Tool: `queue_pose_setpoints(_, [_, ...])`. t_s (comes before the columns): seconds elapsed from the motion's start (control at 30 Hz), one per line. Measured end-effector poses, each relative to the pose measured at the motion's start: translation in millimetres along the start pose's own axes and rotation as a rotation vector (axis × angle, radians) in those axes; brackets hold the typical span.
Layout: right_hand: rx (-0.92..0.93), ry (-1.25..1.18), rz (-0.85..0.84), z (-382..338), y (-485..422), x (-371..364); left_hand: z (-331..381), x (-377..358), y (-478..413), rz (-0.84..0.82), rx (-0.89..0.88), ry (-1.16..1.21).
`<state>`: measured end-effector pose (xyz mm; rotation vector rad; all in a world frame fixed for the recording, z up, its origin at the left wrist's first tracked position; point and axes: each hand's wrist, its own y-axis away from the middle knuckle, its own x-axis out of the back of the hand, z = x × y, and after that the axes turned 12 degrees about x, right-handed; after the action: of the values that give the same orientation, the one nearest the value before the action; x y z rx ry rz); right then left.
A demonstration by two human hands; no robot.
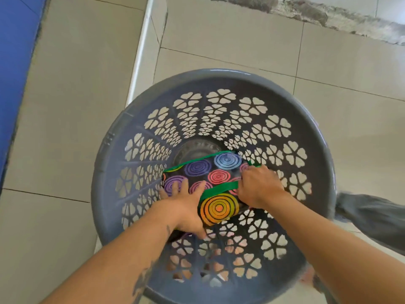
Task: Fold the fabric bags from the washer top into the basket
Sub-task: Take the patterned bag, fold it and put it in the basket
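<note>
A folded black fabric bag (210, 172) with coloured spiral circles and green trim lies deep inside the round grey basket (219, 73), whose walls are pierced with flower-shaped holes. Both my arms reach down into the basket. My left hand (186, 207) grips the bag's near left side, fingers spread over its top and thumb underneath. My right hand (258, 187) holds the bag's right edge beside a green strap. The basket's dark floor shows just beyond the bag.
The basket stands on a beige tiled floor (241, 36). A white pipe (142, 47) runs along the floor from the far side to the basket's left rim. A blue surface (15, 62) borders the left edge. Grey cloth (372, 216) lies at the right.
</note>
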<state>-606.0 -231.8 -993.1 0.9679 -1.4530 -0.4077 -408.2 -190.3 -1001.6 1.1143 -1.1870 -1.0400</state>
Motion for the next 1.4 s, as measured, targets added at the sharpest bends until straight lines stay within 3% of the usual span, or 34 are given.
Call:
queue_pose_setpoints(0.1, [0.058, 0.214, -0.054, -2, -9, 5, 4, -7, -4, 0.092, -0.018, -0.016])
queue_pose_setpoints(0.2, [0.091, 0.082, -0.087, -5, -14, 7, 4, -11, -10, 0.183, -0.006, -0.001])
queue_pose_setpoints(0.3, [0.190, -0.154, -0.249, -9, -11, 8, 3, -20, -16, 0.269, 0.017, -0.016])
queue_pose_setpoints(0.4, [0.259, -0.023, -0.333, -10, -8, -6, 4, -27, -23, 0.291, 0.006, -0.022])
queue_pose_setpoints(0.73, [0.267, 0.159, -0.242, -16, -12, -40, 10, -40, -32, 0.303, 0.018, -0.091])
queue_pose_setpoints(0.97, [0.300, 0.204, -0.079, -12, 2, -30, 3, -22, -7, 0.366, -0.007, -0.025])
queue_pose_setpoints(1.17, [0.275, 0.043, -0.052, -26, 32, -4, 3, -9, 34, 0.401, -0.088, 0.190])
queue_pose_setpoints(1.4, [0.257, -0.239, 0.193, -60, 123, 81, -3, 16, 160, 0.676, -0.135, 0.432])
